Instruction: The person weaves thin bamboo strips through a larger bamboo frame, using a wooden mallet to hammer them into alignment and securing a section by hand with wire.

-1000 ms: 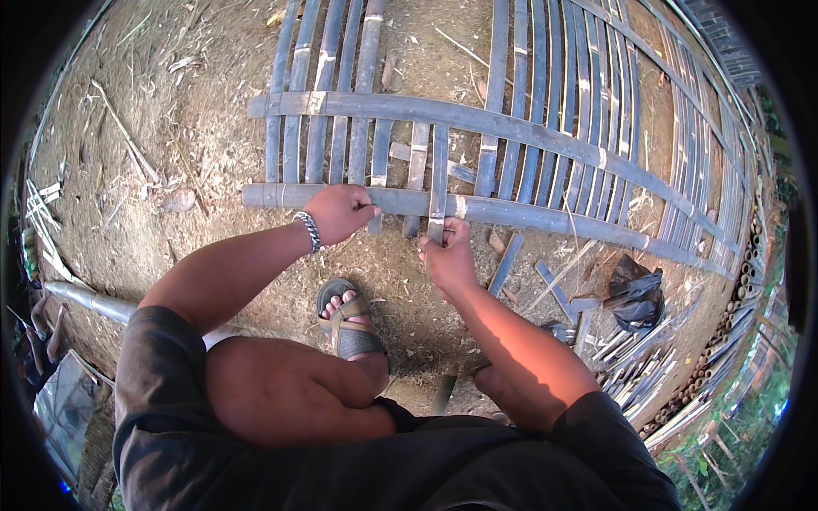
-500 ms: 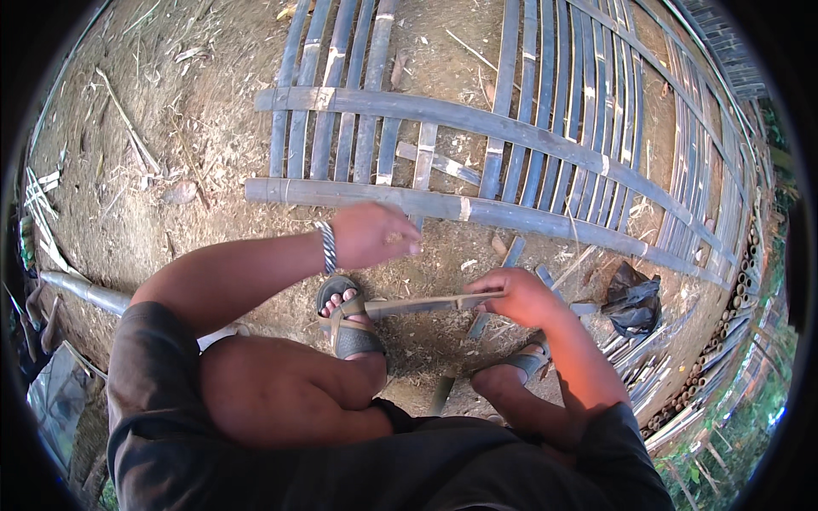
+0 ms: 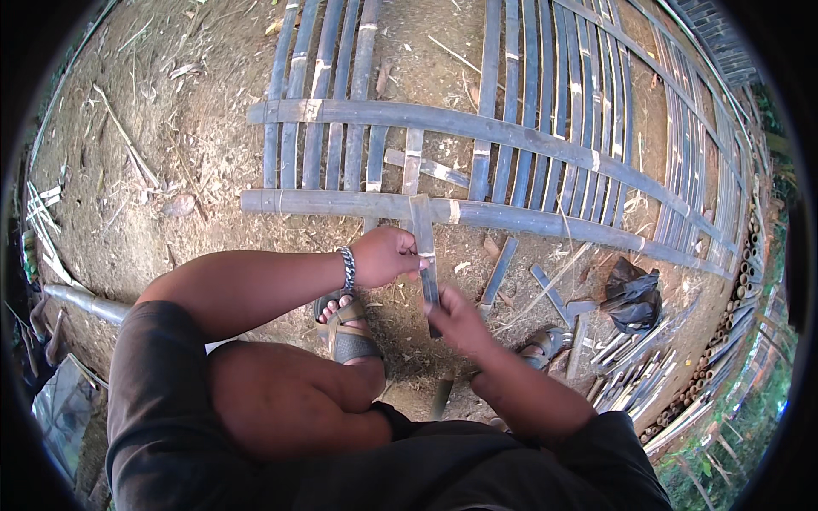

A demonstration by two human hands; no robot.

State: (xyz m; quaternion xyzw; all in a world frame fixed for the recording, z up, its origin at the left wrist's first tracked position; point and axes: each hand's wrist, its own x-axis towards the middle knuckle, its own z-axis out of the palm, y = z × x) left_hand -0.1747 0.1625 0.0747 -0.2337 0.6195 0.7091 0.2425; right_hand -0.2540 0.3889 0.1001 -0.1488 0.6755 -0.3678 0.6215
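A short flat bamboo slat [image 3: 422,223] is held between my hands, its far end lying over the near bamboo rail [image 3: 332,203]. My left hand [image 3: 383,257], with a braided bracelet at the wrist, pinches the slat's left edge around its middle. Wrapped around the slat's near end is my right hand [image 3: 460,324], its thumb along the top face. Beyond the rail lies a frame of parallel bamboo slats [image 3: 324,72], crossed by a second rail [image 3: 366,111].
Loose bamboo pieces [image 3: 498,277] lie right of my hands, near a black plastic bag [image 3: 632,296]. Several thin strips [image 3: 635,379] are heaped at the lower right. My sandalled foot [image 3: 349,332] is just below my left hand. A bamboo pole [image 3: 85,302] lies at the left.
The slat, held crosswise in my right hand alone, has turned to point away from me and moved to the rail. My left hand has closed on it.
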